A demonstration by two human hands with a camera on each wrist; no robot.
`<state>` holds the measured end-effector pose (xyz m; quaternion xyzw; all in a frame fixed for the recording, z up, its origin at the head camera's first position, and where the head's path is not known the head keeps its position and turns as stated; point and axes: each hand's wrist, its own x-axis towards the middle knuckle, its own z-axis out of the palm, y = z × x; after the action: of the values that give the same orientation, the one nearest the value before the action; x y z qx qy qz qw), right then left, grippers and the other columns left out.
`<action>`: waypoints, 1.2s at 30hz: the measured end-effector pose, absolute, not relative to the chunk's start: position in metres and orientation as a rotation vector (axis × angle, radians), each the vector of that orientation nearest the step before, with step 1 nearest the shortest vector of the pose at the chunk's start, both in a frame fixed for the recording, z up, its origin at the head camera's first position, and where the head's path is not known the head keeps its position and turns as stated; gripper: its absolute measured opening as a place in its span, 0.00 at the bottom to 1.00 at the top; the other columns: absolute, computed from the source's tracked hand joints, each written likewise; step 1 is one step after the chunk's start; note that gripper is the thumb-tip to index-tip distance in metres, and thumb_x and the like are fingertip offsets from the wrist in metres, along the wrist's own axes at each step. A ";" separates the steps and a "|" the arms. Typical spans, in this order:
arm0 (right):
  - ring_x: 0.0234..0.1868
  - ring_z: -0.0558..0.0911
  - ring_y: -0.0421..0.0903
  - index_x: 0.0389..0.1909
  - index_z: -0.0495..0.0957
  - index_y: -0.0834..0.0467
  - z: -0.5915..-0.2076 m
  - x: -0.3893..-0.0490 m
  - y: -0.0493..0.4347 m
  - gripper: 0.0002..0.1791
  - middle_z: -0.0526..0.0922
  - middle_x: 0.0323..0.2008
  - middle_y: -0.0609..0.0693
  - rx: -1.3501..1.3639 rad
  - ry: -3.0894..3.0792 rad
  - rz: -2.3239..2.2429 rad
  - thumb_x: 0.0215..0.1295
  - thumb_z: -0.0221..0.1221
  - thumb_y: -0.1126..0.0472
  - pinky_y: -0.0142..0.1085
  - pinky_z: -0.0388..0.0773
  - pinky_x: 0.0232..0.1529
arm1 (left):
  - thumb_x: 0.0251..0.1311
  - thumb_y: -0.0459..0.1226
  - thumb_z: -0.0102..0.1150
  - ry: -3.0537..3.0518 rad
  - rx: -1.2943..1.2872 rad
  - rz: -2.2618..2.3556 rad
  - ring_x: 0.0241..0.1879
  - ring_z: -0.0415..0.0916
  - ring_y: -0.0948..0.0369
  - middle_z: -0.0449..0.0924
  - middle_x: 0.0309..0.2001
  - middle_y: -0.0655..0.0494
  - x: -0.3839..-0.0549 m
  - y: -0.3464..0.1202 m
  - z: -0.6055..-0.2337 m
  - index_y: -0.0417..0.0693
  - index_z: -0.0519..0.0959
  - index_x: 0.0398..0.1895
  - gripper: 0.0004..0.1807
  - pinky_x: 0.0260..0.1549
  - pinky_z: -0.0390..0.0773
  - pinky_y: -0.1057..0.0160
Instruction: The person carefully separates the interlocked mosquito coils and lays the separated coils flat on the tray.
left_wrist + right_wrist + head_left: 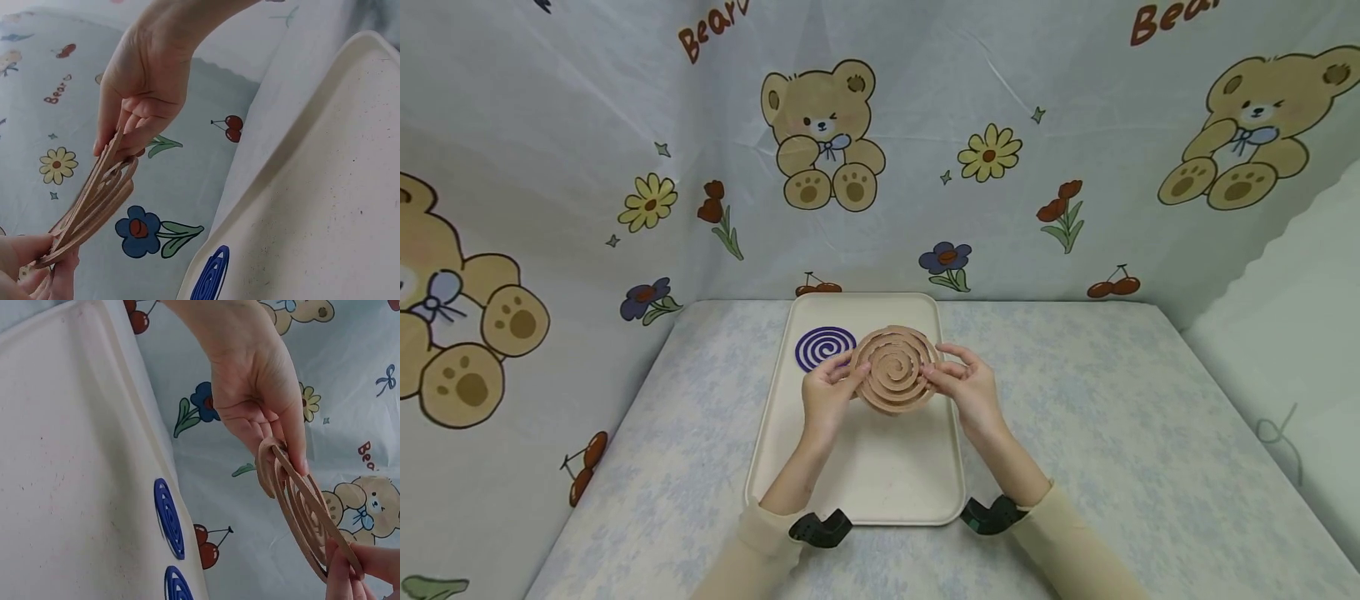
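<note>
A brown mosquito coil [895, 367] is held up over the tray between both hands. My left hand [827, 396] pinches its left edge, thumb in front. My right hand [973, 392] grips the opposite edge between thumb and fingers. Seen edge-on in the right wrist view, the coil's rings [300, 512] stand partly apart from one another. On the tray's far left part lies a blue mosquito coil [825, 348]. A second blue coil [178, 586] shows beside it in the right wrist view; the brown coil hides it from the head view.
The cream tray [895, 492] with its raised rim sits on a pale blue mottled table [1112, 433]. A cloth backdrop [910, 100] printed with bears and flowers hangs behind and to the left. Black wrist bands [822, 529] are worn over beige sleeves.
</note>
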<state>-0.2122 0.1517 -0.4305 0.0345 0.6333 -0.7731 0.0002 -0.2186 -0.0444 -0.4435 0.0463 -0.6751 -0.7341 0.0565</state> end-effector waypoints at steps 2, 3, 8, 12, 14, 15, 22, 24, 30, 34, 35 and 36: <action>0.27 0.84 0.33 0.60 0.66 0.65 -0.430 -0.212 0.152 0.26 0.84 0.22 0.37 0.059 2.033 -2.418 0.60 0.57 0.75 0.26 0.83 0.35 | 0.56 0.32 0.64 -2.056 0.117 -2.248 0.29 0.83 0.67 0.83 0.42 0.34 -0.220 -0.046 -0.444 0.36 0.73 0.57 0.25 0.31 0.85 0.67; 0.27 0.84 0.33 0.60 0.66 0.65 -0.430 -0.212 0.152 0.26 0.84 0.22 0.37 0.041 2.049 -2.412 0.61 0.58 0.74 0.26 0.83 0.35 | 0.57 0.32 0.64 -2.059 0.112 -2.272 0.29 0.84 0.67 0.83 0.42 0.33 -0.220 -0.046 -0.445 0.36 0.73 0.58 0.25 0.31 0.85 0.67; 0.27 0.84 0.33 0.61 0.66 0.64 -0.428 -0.214 0.156 0.25 0.85 0.24 0.37 0.100 1.988 -2.421 0.62 0.57 0.73 0.26 0.83 0.34 | 0.63 0.36 0.57 -2.045 0.107 -2.487 0.31 0.84 0.67 0.84 0.44 0.39 -0.224 -0.051 -0.445 0.32 0.75 0.54 0.19 0.33 0.85 0.67; 0.26 0.84 0.33 0.61 0.65 0.64 -0.427 -0.215 0.158 0.25 0.86 0.24 0.39 0.154 1.908 -2.436 0.63 0.56 0.73 0.25 0.83 0.33 | 0.68 0.37 0.51 -1.992 0.134 -2.675 0.31 0.84 0.68 0.87 0.40 0.50 -0.225 -0.054 -0.443 0.32 0.72 0.58 0.20 0.35 0.85 0.68; 0.26 0.84 0.33 0.62 0.65 0.64 -0.428 -0.215 0.159 0.25 0.86 0.25 0.39 0.109 1.942 -2.427 0.63 0.57 0.72 0.25 0.82 0.33 | 0.69 0.37 0.48 -1.984 0.127 -2.758 0.31 0.84 0.68 0.87 0.36 0.55 -0.226 -0.056 -0.442 0.32 0.70 0.60 0.21 0.36 0.85 0.68; 0.27 0.83 0.33 0.62 0.65 0.64 -0.428 -0.215 0.160 0.26 0.85 0.25 0.39 0.063 1.989 -2.413 0.63 0.57 0.72 0.25 0.82 0.33 | 0.70 0.37 0.46 -1.988 0.115 -2.793 0.31 0.84 0.68 0.87 0.33 0.58 -0.226 -0.056 -0.441 0.31 0.69 0.60 0.21 0.36 0.85 0.68; 0.28 0.83 0.34 0.61 0.67 0.65 -0.430 -0.217 0.163 0.25 0.85 0.28 0.39 -0.116 2.140 -2.362 0.62 0.58 0.71 0.25 0.83 0.34 | 0.72 0.38 0.41 -1.972 -0.081 -2.932 0.35 0.84 0.67 0.86 0.33 0.60 -0.227 -0.063 -0.439 0.28 0.62 0.63 0.24 0.41 0.85 0.66; 0.27 0.83 0.33 0.62 0.65 0.66 -0.428 -0.219 0.164 0.26 0.85 0.27 0.39 -0.033 2.003 -2.410 0.63 0.57 0.71 0.24 0.82 0.33 | 0.72 0.37 0.41 -1.975 -0.127 -2.920 0.35 0.84 0.67 0.87 0.35 0.59 -0.227 -0.063 -0.439 0.28 0.62 0.64 0.24 0.40 0.85 0.66; 0.23 0.81 0.33 0.65 0.60 0.65 -0.422 -0.219 0.167 0.26 0.85 0.24 0.40 0.161 1.699 -2.449 0.68 0.52 0.71 0.22 0.78 0.28 | 0.71 0.38 0.44 -2.087 -0.188 -2.739 0.33 0.84 0.68 0.86 0.36 0.61 -0.226 -0.059 -0.441 0.29 0.66 0.62 0.23 0.39 0.85 0.68; 0.22 0.80 0.33 0.64 0.61 0.65 -0.420 -0.217 0.167 0.25 0.86 0.25 0.39 0.147 1.787 -2.445 0.67 0.52 0.71 0.23 0.78 0.27 | 0.72 0.38 0.43 -2.129 -0.165 -2.662 0.35 0.84 0.68 0.85 0.45 0.46 -0.224 -0.056 -0.441 0.31 0.68 0.62 0.22 0.41 0.84 0.66; 0.22 0.80 0.33 0.64 0.61 0.65 -0.420 -0.217 0.167 0.25 0.86 0.25 0.38 0.141 1.827 -2.441 0.67 0.53 0.70 0.23 0.78 0.27 | 0.72 0.38 0.44 -2.122 -0.148 -2.661 0.35 0.84 0.68 0.83 0.47 0.42 -0.224 -0.056 -0.441 0.31 0.68 0.62 0.22 0.41 0.85 0.66; 0.22 0.80 0.32 0.64 0.62 0.66 -0.420 -0.217 0.168 0.25 0.86 0.25 0.38 0.135 1.864 -2.445 0.66 0.54 0.70 0.23 0.79 0.28 | 0.71 0.38 0.44 -2.110 -0.127 -2.664 0.35 0.84 0.68 0.82 0.49 0.40 -0.224 -0.056 -0.441 0.32 0.69 0.61 0.22 0.41 0.85 0.65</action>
<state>-0.2165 0.1675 -0.4198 0.0439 0.6052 -0.7942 0.0320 -0.2245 -0.0559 -0.4409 -0.0372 -0.6154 -0.7767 -0.1291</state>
